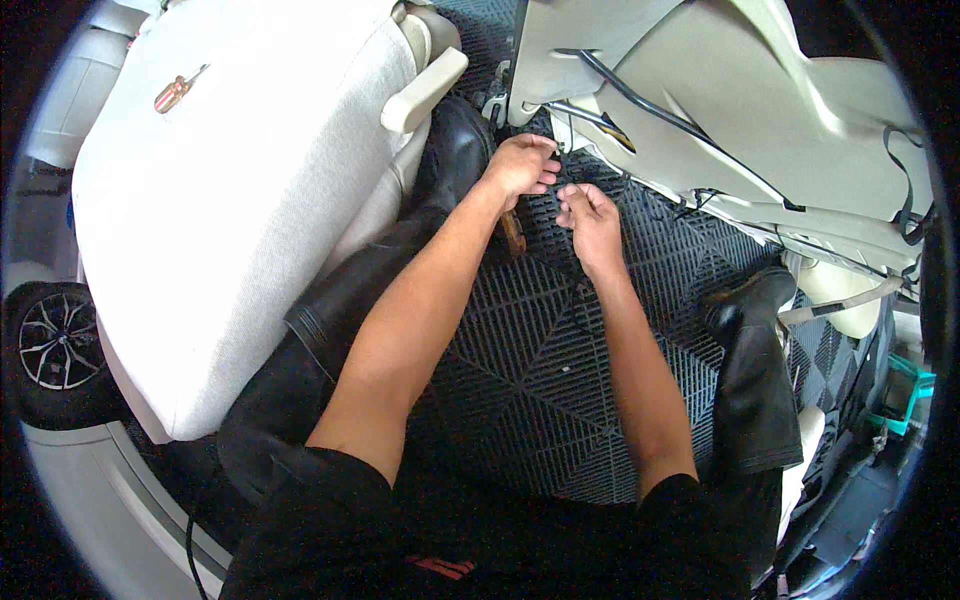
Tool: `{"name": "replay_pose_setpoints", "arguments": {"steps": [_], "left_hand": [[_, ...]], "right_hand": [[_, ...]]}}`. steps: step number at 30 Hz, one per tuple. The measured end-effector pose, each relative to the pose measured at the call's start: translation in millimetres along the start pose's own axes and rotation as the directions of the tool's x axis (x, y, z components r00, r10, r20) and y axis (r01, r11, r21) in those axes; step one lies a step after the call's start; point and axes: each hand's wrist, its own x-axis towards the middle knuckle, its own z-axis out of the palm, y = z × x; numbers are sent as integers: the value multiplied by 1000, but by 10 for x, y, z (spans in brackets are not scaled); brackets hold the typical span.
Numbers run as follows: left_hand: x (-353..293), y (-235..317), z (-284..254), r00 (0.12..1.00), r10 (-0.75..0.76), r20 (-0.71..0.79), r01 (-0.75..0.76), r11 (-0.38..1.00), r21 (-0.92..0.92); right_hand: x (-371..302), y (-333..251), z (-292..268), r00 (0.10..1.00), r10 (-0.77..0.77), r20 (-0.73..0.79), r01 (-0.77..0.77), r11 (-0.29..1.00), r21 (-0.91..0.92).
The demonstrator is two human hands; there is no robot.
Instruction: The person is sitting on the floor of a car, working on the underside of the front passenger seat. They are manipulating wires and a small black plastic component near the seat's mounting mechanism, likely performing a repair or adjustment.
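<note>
My left hand [522, 168] is at the lower edge of a beige interior panel [690, 110], its fingers curled and the thumb side up against a thin dark cable [568, 130]. Whatever sits between those fingers is too small to make out. Just below and to the right, my right hand [590, 215] is closed with thumb and forefinger pinched together. Anything in that pinch is hidden. The two hands are close but apart. Beneath my left wrist, a brown, handle-like thing [514, 235] shows partly on the black ribbed mat [530, 345].
A white fabric seat [250, 190] with an armrest [425, 90] fills the left side; a screwdriver [172, 95] lies on it. Black cables run along the panel. My booted feet stand either side. A wheel [60, 340] is at far left, a turquoise frame [905, 395] at right.
</note>
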Motion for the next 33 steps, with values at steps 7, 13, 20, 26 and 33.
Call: {"name": "replay_pose_setpoints", "arguments": {"steps": [7, 13, 20, 26, 33], "left_hand": [[12, 15, -24, 998, 41, 53, -37, 996, -84], [9, 5, -22, 997, 16, 75, -4, 987, -158], [2, 2, -53, 996, 24, 90, -5, 980, -200], [-37, -1, 39, 999, 32, 39, -30, 998, -53], [28, -47, 29, 998, 62, 6, -62, 998, 1]], "right_hand": [[-741, 4, 64, 944, -223, 241, 287, 917, -276], [-1105, -116, 249, 858, -244, 452, 424, 833, -355], [-1122, -313, 99, 766, -206, 609, 540, 720, -436], [-825, 28, -218, 929, -155, 336, 304, 838, -454], [-102, -228, -258, 937, -345, 56, 310, 745, -591]]}}
